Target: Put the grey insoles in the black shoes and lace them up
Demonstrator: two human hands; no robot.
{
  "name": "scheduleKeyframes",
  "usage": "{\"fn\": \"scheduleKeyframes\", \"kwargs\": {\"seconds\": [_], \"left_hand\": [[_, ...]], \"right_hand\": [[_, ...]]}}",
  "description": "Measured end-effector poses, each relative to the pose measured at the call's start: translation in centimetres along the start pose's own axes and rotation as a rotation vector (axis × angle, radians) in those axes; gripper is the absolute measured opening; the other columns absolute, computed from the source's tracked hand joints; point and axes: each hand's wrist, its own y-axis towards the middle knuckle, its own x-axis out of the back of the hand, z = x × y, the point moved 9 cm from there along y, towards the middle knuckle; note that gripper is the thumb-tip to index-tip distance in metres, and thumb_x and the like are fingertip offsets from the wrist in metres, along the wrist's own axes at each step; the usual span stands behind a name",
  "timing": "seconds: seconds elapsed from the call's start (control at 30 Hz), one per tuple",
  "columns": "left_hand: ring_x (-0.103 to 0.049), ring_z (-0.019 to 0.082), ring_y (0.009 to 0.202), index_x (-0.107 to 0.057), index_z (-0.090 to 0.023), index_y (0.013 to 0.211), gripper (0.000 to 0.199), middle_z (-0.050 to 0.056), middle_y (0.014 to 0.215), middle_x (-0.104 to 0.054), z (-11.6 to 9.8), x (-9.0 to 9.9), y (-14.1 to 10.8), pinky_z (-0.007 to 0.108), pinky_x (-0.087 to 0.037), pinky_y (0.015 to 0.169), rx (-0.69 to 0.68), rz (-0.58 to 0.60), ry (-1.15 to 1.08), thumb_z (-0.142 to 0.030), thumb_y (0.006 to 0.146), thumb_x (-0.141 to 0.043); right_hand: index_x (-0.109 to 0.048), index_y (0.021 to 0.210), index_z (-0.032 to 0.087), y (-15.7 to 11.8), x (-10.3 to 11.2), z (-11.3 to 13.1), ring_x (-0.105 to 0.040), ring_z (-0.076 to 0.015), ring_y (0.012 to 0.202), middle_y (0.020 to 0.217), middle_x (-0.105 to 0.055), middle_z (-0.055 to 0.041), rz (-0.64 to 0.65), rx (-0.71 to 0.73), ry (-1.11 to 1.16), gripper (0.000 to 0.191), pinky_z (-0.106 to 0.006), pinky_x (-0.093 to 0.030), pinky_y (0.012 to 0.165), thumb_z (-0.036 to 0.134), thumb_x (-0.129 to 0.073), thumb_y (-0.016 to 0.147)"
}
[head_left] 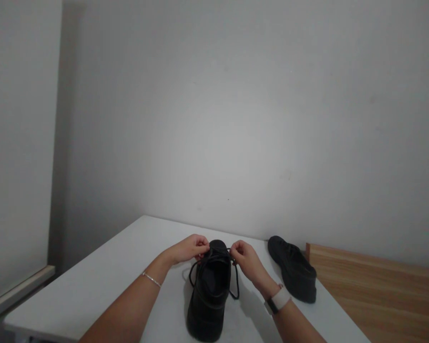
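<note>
A black lace-up shoe [206, 312] stands on the white table in front of me, heel toward me and toe toward the wall. On its left side, my left hand [193, 247] is closed in a pinch on a black shoelace [191, 276]. My right hand [243, 255] pinches the lace on the other side, near the eyelets. Loops of lace hang down both sides of the shoe. The exact grip of the fingertips is too small to make out.
The matching black shoe [293, 269] rests at the table's right edge. A wood-grain board [372, 286] stands beyond that edge. Behind the white table [103, 276] rises a grey wall [229, 119], and a white panel [19, 143] is at the left.
</note>
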Motion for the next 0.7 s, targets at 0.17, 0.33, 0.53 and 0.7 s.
{"fn": "scheduleKeyframes", "kwargs": {"seconds": [0.17, 0.33, 0.53, 0.7], "left_hand": [[-0.055, 0.012, 0.065, -0.055, -0.014, 0.076, 0.024, 0.000, 0.069, -0.060, -1.4, 0.2, 0.0, 0.026, -0.042, 0.066, -0.103, -0.023, -0.072, -0.037, 0.075, -0.063], [-0.052, 0.009, 0.062, -0.053, -0.015, 0.080, 0.025, -0.005, 0.064, -0.054, -2.3, 0.6, -0.6, 0.022, -0.039, 0.065, -0.114, -0.056, -0.335, -0.029, 0.069, -0.071], [-0.043, 0.005, 0.051, -0.052, -0.017, 0.087, 0.033, -0.008, 0.059, -0.044, -1.8, 1.0, -0.9, 0.019, -0.038, 0.054, -0.092, -0.016, -0.503, -0.022, 0.066, -0.077], [-0.014, -0.001, 0.042, -0.052, -0.017, 0.087, 0.036, -0.011, 0.061, -0.034, -1.0, 1.8, -0.7, 0.015, -0.005, 0.037, -0.035, -0.029, -0.497, -0.019, 0.063, -0.079]], "right_hand": [[-0.051, 0.068, 0.019, -0.2, -0.2, 0.6, -0.050, -0.0114, 0.058, 0.061, -0.056, 0.0019, 0.014, -0.103, 0.292, 0.018, -0.025, -0.038, 0.057, 0.028, -0.065, 0.063], [-0.051, 0.076, 0.018, -1.0, -1.1, 0.6, -0.051, -0.0114, 0.061, 0.066, -0.057, 0.0022, 0.142, -0.234, 0.525, 0.030, -0.026, -0.038, 0.063, 0.025, -0.073, 0.056], [-0.046, 0.083, 0.021, -0.1, 1.6, 0.1, -0.041, -0.0101, 0.052, 0.056, -0.045, 0.0088, -0.058, -0.062, 0.158, 0.033, -0.024, -0.029, 0.052, 0.013, -0.059, 0.053], [-0.050, 0.088, 0.021, -0.4, 3.6, 1.8, -0.054, -0.0157, 0.059, 0.064, -0.054, 0.0035, -0.313, 0.179, -0.138, 0.025, -0.029, -0.040, 0.058, 0.024, -0.059, 0.064]]}}
